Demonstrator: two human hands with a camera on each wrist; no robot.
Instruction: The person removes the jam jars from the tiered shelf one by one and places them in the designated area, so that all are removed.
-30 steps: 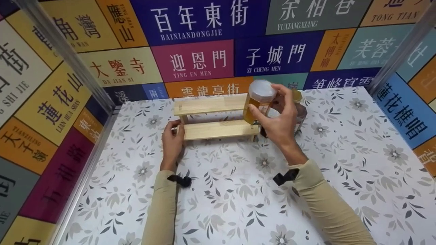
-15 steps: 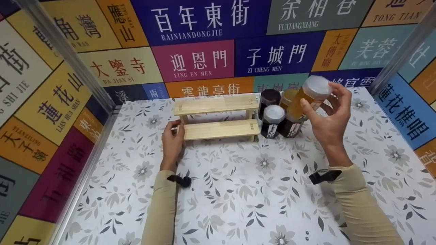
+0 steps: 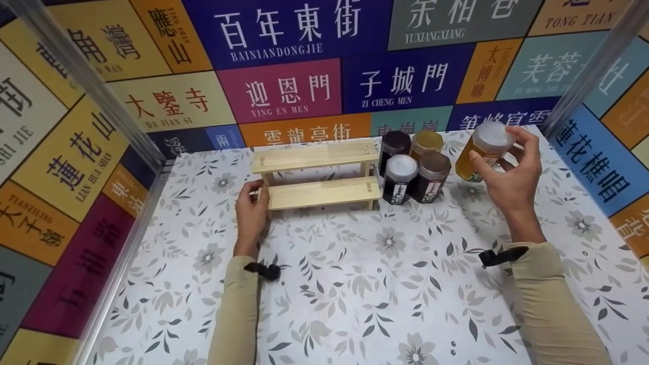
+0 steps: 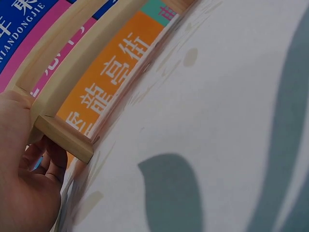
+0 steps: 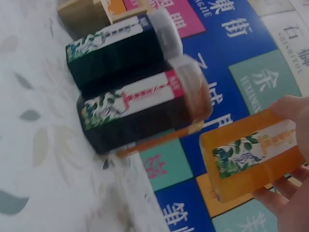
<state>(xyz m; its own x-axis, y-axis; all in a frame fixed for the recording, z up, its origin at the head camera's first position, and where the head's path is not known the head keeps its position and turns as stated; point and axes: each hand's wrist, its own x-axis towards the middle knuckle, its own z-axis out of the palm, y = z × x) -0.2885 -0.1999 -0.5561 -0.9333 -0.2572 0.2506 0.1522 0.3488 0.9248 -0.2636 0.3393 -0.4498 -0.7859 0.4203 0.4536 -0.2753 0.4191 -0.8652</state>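
Observation:
My right hand [image 3: 517,175] grips an amber jar [image 3: 472,161] with a pale translucent lid, near its top. The jar tilts slightly and hangs over the tabletop at the back right; its printed label shows in the right wrist view. At the back middle stands a two-step wooden rack [image 3: 324,192]. My left hand [image 3: 248,213] holds the left end of its lower step, and in the left wrist view the fingers of this hand [image 4: 34,188] curl under that end.
Right of the rack cluster a white-lidded dark jar [image 3: 400,182], a brown-lidded jar [image 3: 431,178], a dark purple-lidded jar [image 3: 395,144] and a yellow-lidded jar [image 3: 427,143]. Sign-printed panels [image 3: 284,91] wall the floral-patterned table [image 3: 355,294] at the back and sides.
My right hand has carried the amber jar from the rack's right end rightward past the other jars, then lowered it a little. My left hand stays at the rack; the head view shifted slightly.

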